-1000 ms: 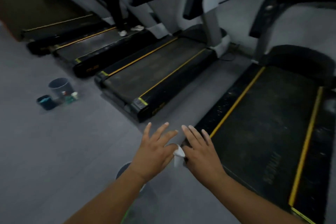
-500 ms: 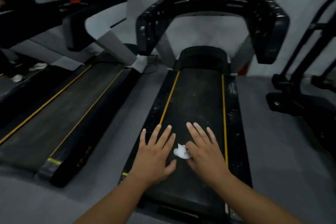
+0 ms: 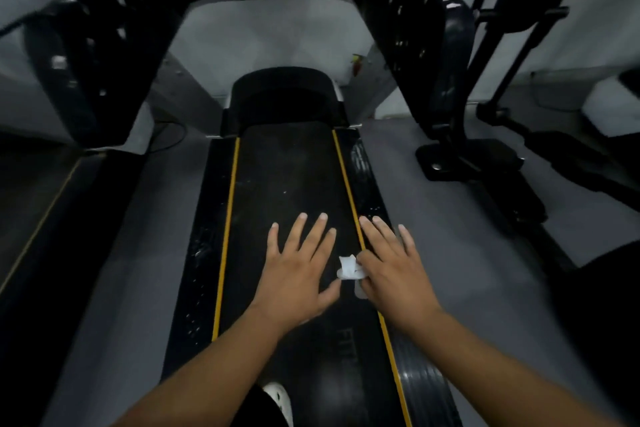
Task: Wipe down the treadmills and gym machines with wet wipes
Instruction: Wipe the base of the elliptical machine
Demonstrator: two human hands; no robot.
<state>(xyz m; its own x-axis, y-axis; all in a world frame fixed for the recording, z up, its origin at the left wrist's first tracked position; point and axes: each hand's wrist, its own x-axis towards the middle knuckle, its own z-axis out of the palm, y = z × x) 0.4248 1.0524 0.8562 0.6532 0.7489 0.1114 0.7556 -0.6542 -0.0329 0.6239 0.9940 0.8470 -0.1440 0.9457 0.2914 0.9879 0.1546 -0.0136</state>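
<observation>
Crumpled white wipe (image 3: 349,268) shifted right to yellow belt stripe (image 3: 346,180) | left hand (image 3: 294,276) splayed flat, empty | right hand (image 3: 393,272) pinches it

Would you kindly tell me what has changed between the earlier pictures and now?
The view swung right and closed in on the treadmill. Both hands moved right from its rear left corner: the left hand is now over the belt, the right hand over the right yellow stripe. Unchanged: the wipe stays pinched in the right hand; both hands stay spread.
</observation>
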